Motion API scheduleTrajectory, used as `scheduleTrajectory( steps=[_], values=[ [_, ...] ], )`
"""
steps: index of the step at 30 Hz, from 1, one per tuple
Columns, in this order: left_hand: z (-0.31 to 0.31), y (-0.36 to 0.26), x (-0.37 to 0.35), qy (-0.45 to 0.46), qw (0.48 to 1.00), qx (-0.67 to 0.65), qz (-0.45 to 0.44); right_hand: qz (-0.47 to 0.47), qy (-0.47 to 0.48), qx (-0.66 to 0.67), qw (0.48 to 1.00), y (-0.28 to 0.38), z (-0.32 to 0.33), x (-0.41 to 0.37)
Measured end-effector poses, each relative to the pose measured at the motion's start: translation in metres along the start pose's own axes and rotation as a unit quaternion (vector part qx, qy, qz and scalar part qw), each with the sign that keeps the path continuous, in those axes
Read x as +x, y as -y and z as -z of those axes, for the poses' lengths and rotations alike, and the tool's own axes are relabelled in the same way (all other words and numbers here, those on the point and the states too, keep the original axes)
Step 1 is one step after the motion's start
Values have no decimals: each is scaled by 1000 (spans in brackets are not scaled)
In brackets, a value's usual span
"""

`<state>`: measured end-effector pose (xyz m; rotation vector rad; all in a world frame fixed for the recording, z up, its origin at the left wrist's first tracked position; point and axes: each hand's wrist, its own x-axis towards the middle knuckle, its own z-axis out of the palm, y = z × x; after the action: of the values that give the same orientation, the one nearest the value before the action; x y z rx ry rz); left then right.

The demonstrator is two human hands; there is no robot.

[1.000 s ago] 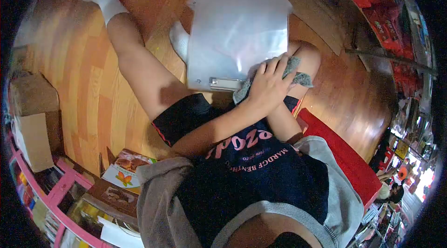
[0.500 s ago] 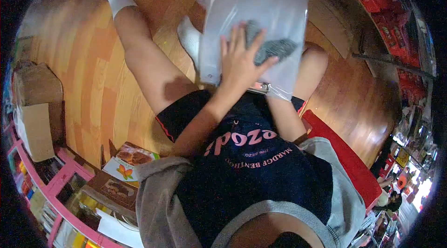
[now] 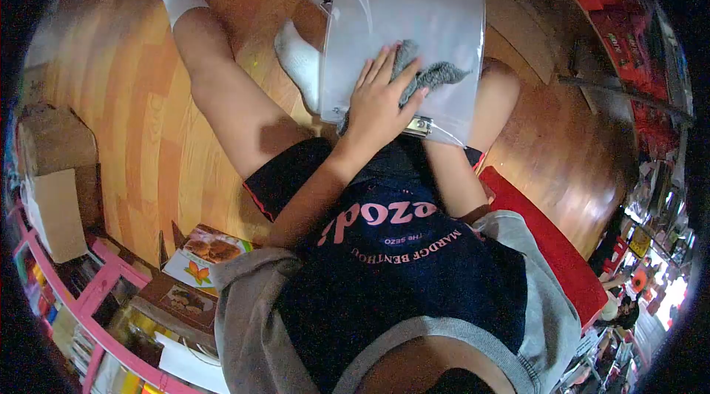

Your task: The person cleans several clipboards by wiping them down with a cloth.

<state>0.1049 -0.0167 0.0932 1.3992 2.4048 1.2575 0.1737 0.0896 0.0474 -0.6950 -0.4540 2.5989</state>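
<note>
My left hand [image 3: 381, 98] lies over a crumpled grey cloth [image 3: 440, 75], fingers stretched out and pressing it against a flat, translucent white board [image 3: 414, 2]. Part of the cloth sticks out between thumb and index finger. Clear plastic seems to cover the board, and a shiny metal fitting [image 3: 420, 125] shows at its near edge. The board is held over my lap, between my knees. My right forearm runs beneath its near right corner, so my right hand is hidden. Behind the board's far left corner a white piece with a dark fitting [image 3: 325, 1] peeks out.
Wooden floor [image 3: 140, 143] surrounds my legs. Cardboard boxes [image 3: 59, 209] and a pink rack [image 3: 103, 283] stand at left, with a printed food box [image 3: 211, 246] beside me. A red seat or mat [image 3: 547, 246] lies at right, below red packages [image 3: 621, 46] and a dark bar [image 3: 621, 94].
The board has shifted slightly toward me, its near edge rising a little in view. My left hand and the cloth, blurred before, look steadier and remain together on the board.
</note>
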Motion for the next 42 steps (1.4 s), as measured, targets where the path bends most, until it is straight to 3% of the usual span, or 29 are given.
scheduleTrajectory(
  steps=[4,7,9,10,11,13,14,19,22,31,39,42],
  values=[
    [23,-3,-13,8,996,-89,9,2,6,8,1000,5,0,-3],
    [43,7,-24,-53,995,-34,75,5,10,9,1000,8,0,3],
    [53,6,-26,-105,985,-120,60,2,12,11,1000,5,-1,7],
    [59,2,-27,9,989,-104,106,-1,13,13,1000,3,-2,9],
    [54,5,-27,5,989,-99,106,-5,16,12,1000,1,-3,9],
    [37,15,-27,15,998,-7,-54,-12,19,18,1000,-5,-4,9],
    [34,13,-26,76,996,4,-40,-14,22,20,999,-7,-5,9],
    [16,12,-16,103,993,21,-50,-26,26,30,999,-17,-4,3],
    [9,6,-8,70,996,31,-40,-29,31,32,999,-16,-4,2],
    [-2,-2,31,50,987,48,-142,-35,46,33,998,-9,-6,0],
    [3,15,72,-103,990,84,-55,-47,62,43,996,-5,-8,4],
    [0,9,70,-97,994,56,-10,-55,68,51,995,-9,-8,1]
  ],
)
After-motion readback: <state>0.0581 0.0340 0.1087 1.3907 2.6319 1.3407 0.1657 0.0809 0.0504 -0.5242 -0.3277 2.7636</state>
